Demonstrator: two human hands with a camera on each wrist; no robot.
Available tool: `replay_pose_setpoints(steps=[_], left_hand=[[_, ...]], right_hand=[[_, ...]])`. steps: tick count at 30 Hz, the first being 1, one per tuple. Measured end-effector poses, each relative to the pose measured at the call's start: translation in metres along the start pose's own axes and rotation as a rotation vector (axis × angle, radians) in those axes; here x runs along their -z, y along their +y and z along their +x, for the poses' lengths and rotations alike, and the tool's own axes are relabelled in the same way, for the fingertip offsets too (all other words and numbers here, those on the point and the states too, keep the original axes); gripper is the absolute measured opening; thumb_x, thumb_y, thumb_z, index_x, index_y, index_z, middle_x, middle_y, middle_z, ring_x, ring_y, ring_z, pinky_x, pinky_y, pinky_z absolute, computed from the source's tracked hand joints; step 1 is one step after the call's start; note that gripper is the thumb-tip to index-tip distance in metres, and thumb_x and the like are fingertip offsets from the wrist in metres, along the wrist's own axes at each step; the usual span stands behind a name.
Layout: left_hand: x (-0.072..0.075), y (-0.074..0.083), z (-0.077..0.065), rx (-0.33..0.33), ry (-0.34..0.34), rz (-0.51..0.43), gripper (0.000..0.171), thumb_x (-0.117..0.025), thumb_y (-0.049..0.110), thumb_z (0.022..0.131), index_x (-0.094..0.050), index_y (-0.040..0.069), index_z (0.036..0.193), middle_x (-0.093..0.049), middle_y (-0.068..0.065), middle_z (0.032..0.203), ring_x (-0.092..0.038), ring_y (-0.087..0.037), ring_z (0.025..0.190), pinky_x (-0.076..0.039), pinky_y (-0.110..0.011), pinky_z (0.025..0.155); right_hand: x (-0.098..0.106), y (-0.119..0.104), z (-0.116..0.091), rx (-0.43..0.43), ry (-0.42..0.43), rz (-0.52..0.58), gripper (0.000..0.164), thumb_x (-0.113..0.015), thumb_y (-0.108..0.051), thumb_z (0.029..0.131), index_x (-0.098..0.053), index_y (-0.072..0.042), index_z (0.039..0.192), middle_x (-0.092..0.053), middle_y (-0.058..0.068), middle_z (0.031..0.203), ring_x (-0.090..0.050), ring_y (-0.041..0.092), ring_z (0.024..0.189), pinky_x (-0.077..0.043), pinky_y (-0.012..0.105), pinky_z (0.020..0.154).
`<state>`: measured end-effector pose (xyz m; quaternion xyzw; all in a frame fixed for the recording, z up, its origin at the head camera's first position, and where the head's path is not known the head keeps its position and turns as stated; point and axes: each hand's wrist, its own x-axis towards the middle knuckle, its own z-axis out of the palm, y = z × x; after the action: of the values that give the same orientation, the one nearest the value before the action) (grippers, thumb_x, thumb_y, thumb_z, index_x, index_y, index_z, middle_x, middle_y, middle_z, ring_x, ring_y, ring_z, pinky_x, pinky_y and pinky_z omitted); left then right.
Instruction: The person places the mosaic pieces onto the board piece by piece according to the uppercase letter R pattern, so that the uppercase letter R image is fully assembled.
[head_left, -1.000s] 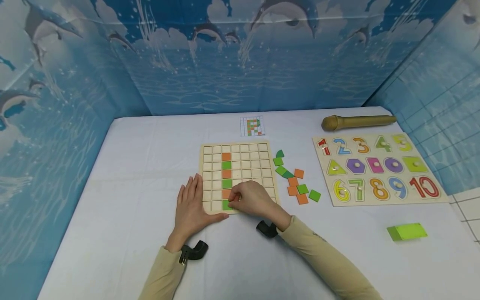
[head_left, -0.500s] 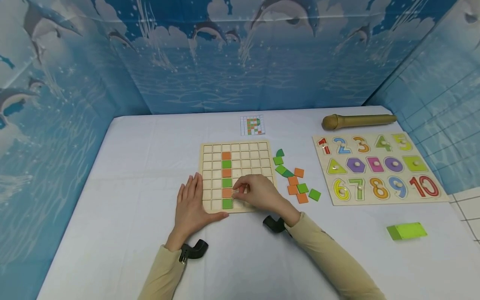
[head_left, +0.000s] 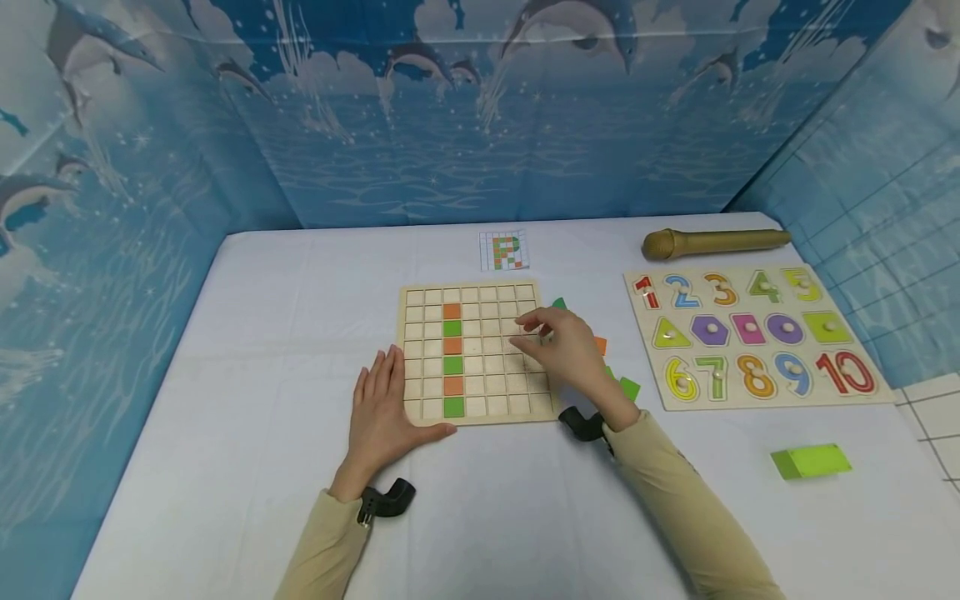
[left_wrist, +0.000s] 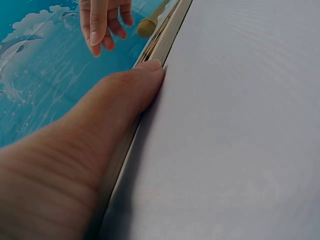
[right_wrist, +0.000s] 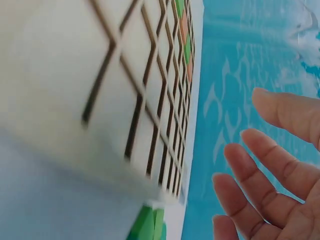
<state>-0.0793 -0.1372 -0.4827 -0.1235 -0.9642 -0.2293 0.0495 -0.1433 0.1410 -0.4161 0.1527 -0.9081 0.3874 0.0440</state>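
A wooden grid board (head_left: 487, 317) lies on the white table, with one column of alternating orange and green square tiles (head_left: 453, 365) in its cells. My left hand (head_left: 381, 408) rests at the board's near left corner, fingers along the left side. In the left wrist view its thumb (left_wrist: 135, 82) presses the board's near edge. Over the board's right side hovers my right hand (head_left: 566, 346), fingers loosely bent and holding nothing, as the right wrist view shows. Behind that hand, loose tiles (head_left: 630, 388) are partly hidden; some green ones (right_wrist: 145, 222) show beside the board.
A small card with a coloured tile pattern (head_left: 504, 252) lies beyond the board. To the right are a number-and-shape puzzle board (head_left: 761, 354), a brown microphone-shaped object (head_left: 712, 243) and a light green block (head_left: 812, 462). Dolphin-print curtains (head_left: 480, 142) stand behind and at both sides.
My right hand has left the lowest green tile, now uncovered in the column, and moved right and away from me toward the loose tiles. The left hand has stayed in place.
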Motion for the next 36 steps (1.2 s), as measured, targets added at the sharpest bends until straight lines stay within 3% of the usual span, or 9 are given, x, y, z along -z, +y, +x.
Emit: replay_pose_setpoints(steps=[8, 15, 26, 36], left_hand=[[0.0, 0.0, 0.0, -0.005, 0.001, -0.002, 0.13, -0.074, 0.07, 0.058, -0.017, -0.004, 0.149, -0.016, -0.019, 0.155, -0.008, -0.03, 0.142, -0.003, -0.047, 0.112], [0.0, 0.0, 0.001, 0.0, -0.007, -0.001, 0.13, -0.074, 0.07, 0.058, -0.017, -0.004, 0.149, -0.015, -0.018, 0.155, -0.007, -0.03, 0.142, -0.002, -0.047, 0.112], [0.001, -0.001, 0.001, -0.003, -0.005, -0.006, 0.13, -0.074, 0.07, 0.058, -0.016, -0.004, 0.149, -0.015, -0.018, 0.155, -0.007, -0.03, 0.142, -0.002, -0.047, 0.112], [0.0, -0.001, 0.001, -0.001, -0.005, -0.006, 0.13, -0.074, 0.07, 0.058, -0.017, -0.004, 0.149, -0.015, -0.018, 0.155, -0.008, -0.03, 0.142, -0.003, -0.047, 0.112]], right_hand=[[0.02, 0.016, -0.001, -0.017, 0.103, -0.013, 0.028, -0.075, -0.017, 0.083, -0.07, 0.001, 0.103, -0.066, 0.015, 0.093, -0.059, 0.033, 0.083, -0.046, 0.041, 0.068], [0.03, 0.03, -0.003, -0.067, 0.115, -0.048, 0.026, -0.074, -0.017, 0.084, -0.07, 0.001, 0.103, -0.066, 0.014, 0.096, -0.057, 0.03, 0.085, -0.044, 0.04, 0.069], [0.036, 0.038, -0.003, -0.226, -0.018, -0.111, 0.03, -0.073, -0.023, 0.085, -0.071, -0.001, 0.105, -0.066, 0.013, 0.098, -0.055, 0.028, 0.089, -0.044, 0.038, 0.069], [0.031, 0.042, -0.002, -0.269, -0.061, -0.18, 0.032, -0.076, -0.026, 0.081, -0.072, -0.001, 0.1, -0.066, 0.012, 0.091, -0.056, 0.026, 0.08, -0.043, 0.036, 0.064]])
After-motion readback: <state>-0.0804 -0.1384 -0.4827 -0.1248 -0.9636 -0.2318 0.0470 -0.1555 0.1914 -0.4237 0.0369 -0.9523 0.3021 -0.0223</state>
